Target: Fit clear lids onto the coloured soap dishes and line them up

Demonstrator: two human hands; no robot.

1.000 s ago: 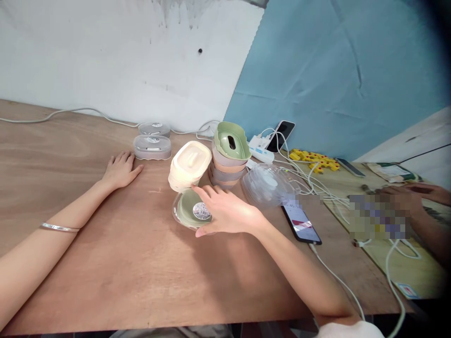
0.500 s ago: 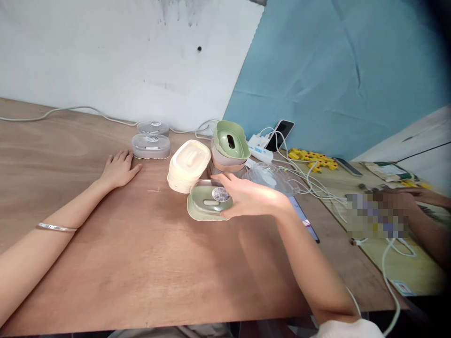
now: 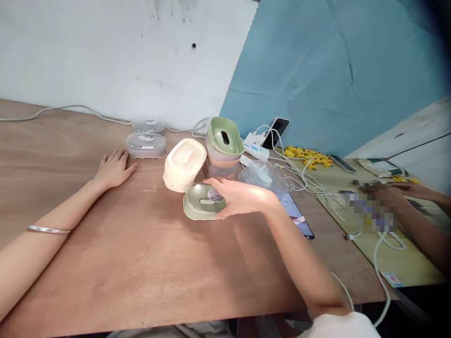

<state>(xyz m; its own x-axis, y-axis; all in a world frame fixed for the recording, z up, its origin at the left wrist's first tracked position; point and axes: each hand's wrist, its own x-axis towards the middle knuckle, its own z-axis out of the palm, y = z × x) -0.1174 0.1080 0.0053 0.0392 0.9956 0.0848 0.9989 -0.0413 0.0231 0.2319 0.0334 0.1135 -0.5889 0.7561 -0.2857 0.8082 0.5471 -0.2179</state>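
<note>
My right hand point(image 3: 243, 198) grips a green soap box with a clear lid and a round sticker point(image 3: 202, 202), holding it a little above the wooden table point(image 3: 141, 263). Just behind it a stack of cream box parts point(image 3: 183, 164) leans, and beside that stands a stack of green, pink and grey trays point(image 3: 223, 148). A pile of clear lids point(image 3: 264, 177) lies to the right of my hand. My left hand point(image 3: 113, 169) rests flat on the table with fingers stretched out, close to a closed grey soap box point(image 3: 146, 145). A second grey box point(image 3: 148, 126) sits behind it.
A phone point(image 3: 296, 215) with a lit screen lies right of my arm, among white cables point(image 3: 310, 180) and a power strip point(image 3: 254, 146). Another phone point(image 3: 276, 133) leans on the blue wall. Yellow blocks point(image 3: 306, 156) lie further right. Another person's hands point(image 3: 394, 197) work at the right edge.
My right hand picked the green box up from the table in front of the cream stack and moved it right and slightly up. The left hand stayed flat.
</note>
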